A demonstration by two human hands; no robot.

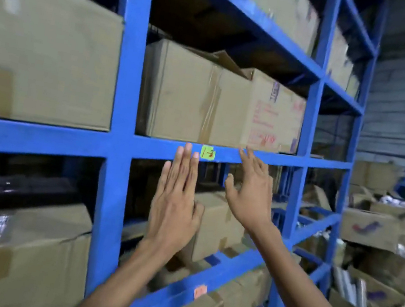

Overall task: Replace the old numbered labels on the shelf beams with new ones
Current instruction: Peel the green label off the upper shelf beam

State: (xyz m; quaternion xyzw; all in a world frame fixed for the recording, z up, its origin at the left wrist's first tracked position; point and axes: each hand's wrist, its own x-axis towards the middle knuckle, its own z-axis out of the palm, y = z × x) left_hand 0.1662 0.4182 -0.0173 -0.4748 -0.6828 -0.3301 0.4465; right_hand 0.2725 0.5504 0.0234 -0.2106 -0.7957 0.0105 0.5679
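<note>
A small yellow-green label (pixel 208 152) with red handwritten numbers sticks on the blue horizontal shelf beam (pixel 63 139) at mid height. My left hand (pixel 175 200) is raised flat, fingers together, its fingertips on the beam just left of the label. My right hand (pixel 250 193) is spread open to the label's right, fingertips touching the beam's top edge. Neither hand holds anything. An orange label (pixel 200 291) sits on the lower beam (pixel 229 269).
Cardboard boxes (pixel 192 97) fill the blue rack's shelves above and below. A thick blue upright post (pixel 126 86) stands left of my hands, another (pixel 310 118) to the right. Open cartons (pixel 372 226) with goods are piled on the floor at the right.
</note>
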